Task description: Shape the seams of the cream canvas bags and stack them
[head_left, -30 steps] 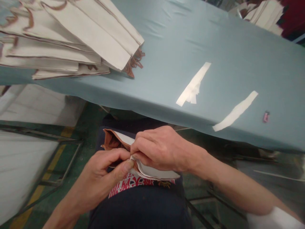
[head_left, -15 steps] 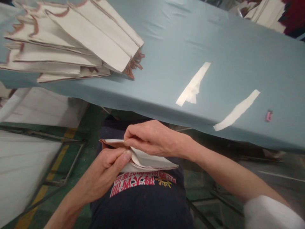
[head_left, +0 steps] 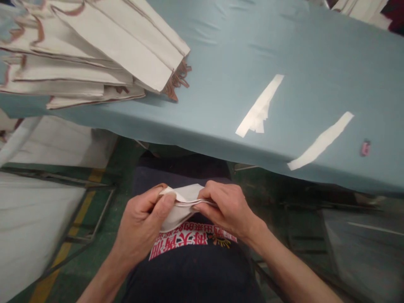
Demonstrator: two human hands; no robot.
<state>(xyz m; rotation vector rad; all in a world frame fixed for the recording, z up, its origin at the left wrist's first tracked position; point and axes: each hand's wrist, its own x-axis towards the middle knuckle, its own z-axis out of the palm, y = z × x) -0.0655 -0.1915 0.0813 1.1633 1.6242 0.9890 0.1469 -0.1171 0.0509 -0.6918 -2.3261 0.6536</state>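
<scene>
Both hands (head_left: pixel 186 210) pinch a soft folded cloth piece (head_left: pixel 181 200)

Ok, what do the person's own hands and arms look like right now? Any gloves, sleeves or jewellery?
Both are bare. The left hand and right hand wear no gloves, and no ring, watch or wristband shows. The left forearm and right forearm are uncovered down to the picture's bottom edge, with no sleeve in view. No tape, bandage or marking shows on them.
</scene>
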